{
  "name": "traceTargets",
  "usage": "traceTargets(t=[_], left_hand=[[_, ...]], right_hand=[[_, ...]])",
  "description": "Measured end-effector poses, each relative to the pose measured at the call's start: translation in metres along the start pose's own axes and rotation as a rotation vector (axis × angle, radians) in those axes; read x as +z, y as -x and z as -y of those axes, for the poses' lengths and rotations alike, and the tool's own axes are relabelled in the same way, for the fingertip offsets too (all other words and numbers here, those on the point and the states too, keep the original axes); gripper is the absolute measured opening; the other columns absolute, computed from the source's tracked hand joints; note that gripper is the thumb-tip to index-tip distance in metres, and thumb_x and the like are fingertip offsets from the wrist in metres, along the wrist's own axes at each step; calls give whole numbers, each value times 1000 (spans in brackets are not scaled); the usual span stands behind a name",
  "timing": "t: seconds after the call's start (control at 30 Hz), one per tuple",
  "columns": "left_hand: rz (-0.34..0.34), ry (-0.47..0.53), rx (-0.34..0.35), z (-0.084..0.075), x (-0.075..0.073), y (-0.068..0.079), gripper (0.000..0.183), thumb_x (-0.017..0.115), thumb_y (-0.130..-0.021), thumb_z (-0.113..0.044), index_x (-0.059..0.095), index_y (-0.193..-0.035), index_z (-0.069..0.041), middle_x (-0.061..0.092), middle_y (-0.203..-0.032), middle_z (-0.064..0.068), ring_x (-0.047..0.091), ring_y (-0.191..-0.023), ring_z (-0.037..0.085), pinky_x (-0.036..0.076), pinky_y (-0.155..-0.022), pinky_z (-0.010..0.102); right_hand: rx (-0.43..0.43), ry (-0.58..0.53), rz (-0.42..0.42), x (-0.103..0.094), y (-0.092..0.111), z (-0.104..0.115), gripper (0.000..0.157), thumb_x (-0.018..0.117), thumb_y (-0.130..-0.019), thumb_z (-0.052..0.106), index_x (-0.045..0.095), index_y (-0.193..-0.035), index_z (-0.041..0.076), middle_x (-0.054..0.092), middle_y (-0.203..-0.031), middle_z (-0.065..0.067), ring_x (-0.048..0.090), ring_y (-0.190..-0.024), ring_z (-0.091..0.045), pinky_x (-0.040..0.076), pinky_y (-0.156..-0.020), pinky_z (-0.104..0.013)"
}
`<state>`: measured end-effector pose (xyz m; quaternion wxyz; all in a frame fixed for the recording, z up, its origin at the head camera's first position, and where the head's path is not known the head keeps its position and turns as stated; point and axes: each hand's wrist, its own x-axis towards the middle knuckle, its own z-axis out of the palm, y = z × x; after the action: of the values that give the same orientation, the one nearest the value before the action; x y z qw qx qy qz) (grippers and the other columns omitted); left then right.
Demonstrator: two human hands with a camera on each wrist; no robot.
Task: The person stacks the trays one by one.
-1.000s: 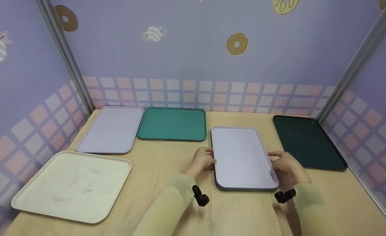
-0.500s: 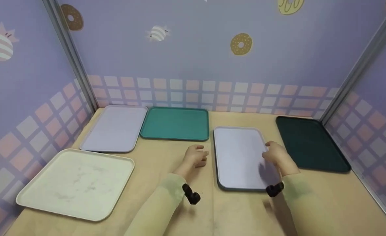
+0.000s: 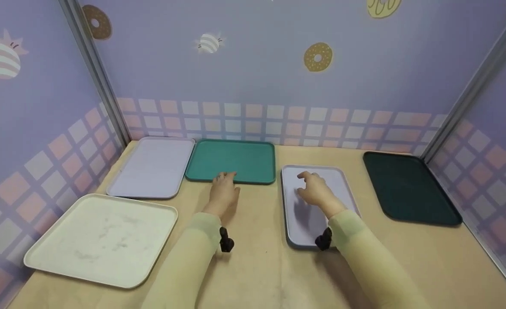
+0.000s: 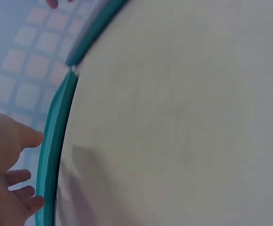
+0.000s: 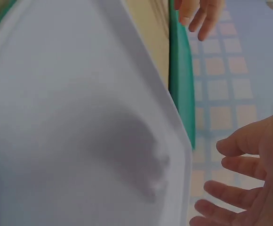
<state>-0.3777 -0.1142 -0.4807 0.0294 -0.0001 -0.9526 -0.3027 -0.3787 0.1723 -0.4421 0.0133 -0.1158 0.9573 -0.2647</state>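
Showing edgewise, wrist views: green tray (image 4: 52, 146)

Covered, or cut off at the edges

The right hand (image 3: 316, 191) and right sleeve (image 3: 367, 253) hide part of the lilac tray (image 3: 300, 225); of the green layer (image 4: 102, 28) beneath, only a rim shows. The left hand (image 3: 224, 193) covers some of the green tray's (image 3: 231, 161) near edge; whether it touches is unclear. Each wrist view crops its own hand at the side. The black piece (image 3: 226, 241) at the left cuff is too small to make out.
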Motion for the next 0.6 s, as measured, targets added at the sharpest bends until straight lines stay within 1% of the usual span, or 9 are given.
traceTargets(t=[0.07,0.13,0.23,0.3,0.37,0.47,0.6], left_hand=[[36,-80,-29,7,-6,-3,58,61,-105,-21,40,-159,-16,28,-165,28,25,-152,51,35,-121,59],[83,-119,-65,11,-12,-4,61,60,-105,-25,36,-161,-22,19,-168,28,15,-154,54,30,-123,62],[154,-115,-82,14,-17,-4,63,57,-106,-30,30,-163,-27,9,-171,27,3,-156,56,21,-126,65],[191,-103,-75,15,-19,-3,63,55,-107,-32,28,-164,-26,8,-171,27,-2,-156,55,17,-126,66],[217,-107,-67,15,-19,0,62,53,-108,-34,28,-164,-25,9,-171,27,-5,-156,55,14,-127,66],[216,-142,-52,13,-16,2,60,52,-108,-36,32,-163,-23,12,-170,29,-3,-155,56,13,-127,65],[184,-222,-16,9,-11,4,58,54,-107,-37,38,-161,-21,17,-168,30,4,-154,59,15,-127,65]], right_hand=[[44,27,19,3,-2,2,53,64,-93,14,53,-143,0,53,-138,-33,50,-125,-56,44,-107,-63],[73,53,33,6,-3,1,56,69,-91,16,54,-143,1,52,-139,-33,48,-125,-57,43,-108,-64],[88,71,59,8,-5,-3,62,77,-85,17,56,-142,2,52,-141,-33,46,-125,-56,40,-109,-65],[83,82,70,10,-5,-5,65,80,-82,16,58,-141,3,53,-141,-32,46,-125,-55,40,-108,-65],[72,84,70,13,-6,-4,65,81,-81,16,59,-140,3,54,-141,-32,46,-125,-54,41,-108,-64],[50,79,48,16,-10,3,61,79,-83,15,60,-140,4,55,-142,-31,46,-126,-53,45,-107,-62],[-1,77,30,22,-17,21,55,72,-91,17,58,-144,9,51,-148,-26,42,-134,-51,48,-105,-61]])
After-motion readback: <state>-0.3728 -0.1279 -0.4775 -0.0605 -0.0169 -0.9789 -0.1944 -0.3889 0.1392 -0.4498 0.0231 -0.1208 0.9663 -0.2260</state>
